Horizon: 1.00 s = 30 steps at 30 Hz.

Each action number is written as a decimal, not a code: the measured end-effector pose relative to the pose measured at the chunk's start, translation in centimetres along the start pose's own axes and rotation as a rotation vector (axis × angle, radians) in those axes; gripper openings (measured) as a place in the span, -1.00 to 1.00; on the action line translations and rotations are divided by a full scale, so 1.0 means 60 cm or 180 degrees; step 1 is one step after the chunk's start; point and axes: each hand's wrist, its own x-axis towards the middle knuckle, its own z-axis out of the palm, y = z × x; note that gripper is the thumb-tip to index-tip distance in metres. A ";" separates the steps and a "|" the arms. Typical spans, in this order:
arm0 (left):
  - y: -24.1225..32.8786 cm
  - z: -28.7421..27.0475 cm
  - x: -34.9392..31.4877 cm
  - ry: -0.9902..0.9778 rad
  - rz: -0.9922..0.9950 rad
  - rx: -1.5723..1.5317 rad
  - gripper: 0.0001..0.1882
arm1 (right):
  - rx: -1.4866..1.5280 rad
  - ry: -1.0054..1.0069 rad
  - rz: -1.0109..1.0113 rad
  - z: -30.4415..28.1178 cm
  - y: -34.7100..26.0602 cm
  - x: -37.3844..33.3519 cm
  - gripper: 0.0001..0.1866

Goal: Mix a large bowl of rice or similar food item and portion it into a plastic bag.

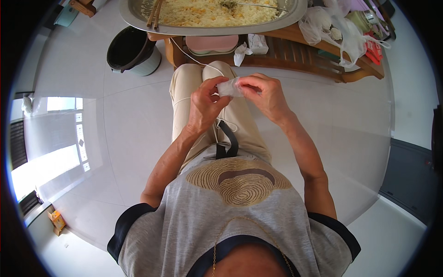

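Above my knees, both hands grip a small, whitish, translucent plastic roll (229, 88). My left hand (206, 104) curls its fingers and thumb round the roll's left end. At the other end, my right hand (264, 92) pinches the thin film between thumb and fingertips. Just beyond my knees stands a wide metal basin (134, 18) with a yellowish-white rice mixture (198, 13) in it. A pair of wooden chopsticks (155, 13) leans over its left side. A metal utensil (263, 6) lies in the rice beside some chopped green bits (227, 4).
The basin rests on a low wooden table (295, 62). Its lower shelf holds a pink-lidded container (211, 44), a tissue box (257, 44) and a crumpled tissue (241, 54). Plastic bags (348, 44) and a jar (362, 21) crowd its right end. A bin (146, 64) stands left.
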 end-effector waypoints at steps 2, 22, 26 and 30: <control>0.000 0.000 -0.002 -0.0001 -0.0122 -0.0163 -0.61 | -0.0080 0.0055 -0.0172 0.001 0.000 0.001 -0.85; 0.003 0.007 0.001 -0.0080 -0.0110 -0.0337 -0.65 | -0.0439 -0.0252 -0.0427 -0.003 -0.001 0.007 -0.86; 0.001 0.005 0.002 -0.0096 -0.0157 -0.0317 -0.65 | -0.0489 -0.0333 -0.0379 -0.003 -0.005 0.010 -0.86; -0.002 0.005 0.002 -0.0128 -0.0128 -0.0300 -0.65 | -0.0553 -0.0419 -0.0386 -0.004 -0.006 0.011 -0.86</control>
